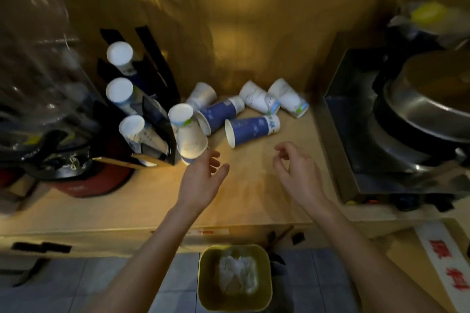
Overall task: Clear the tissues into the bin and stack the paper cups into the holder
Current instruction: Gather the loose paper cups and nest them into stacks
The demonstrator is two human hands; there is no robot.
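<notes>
Several paper cups lie on their sides at the back of the wooden counter (152,193): two blue ones (250,129) (220,113) and white ones (288,98) (258,96) (202,95). An upturned white cup stack (189,134) stands by the black cup holder (157,99), which carries three cup stacks (119,54). My left hand (201,180) is open, its fingertips at the base of that upturned stack. My right hand (297,170) hovers open over the counter, fingers curled, holding nothing. Crumpled tissues (237,274) lie inside the yellow bin (203,282) on the floor below.
A large clear container (38,71) and a red-based appliance (94,183) crowd the left. A steel tray (338,147) with a metal pot (432,109) fills the right. A sign with red characters (447,264) sits at lower right.
</notes>
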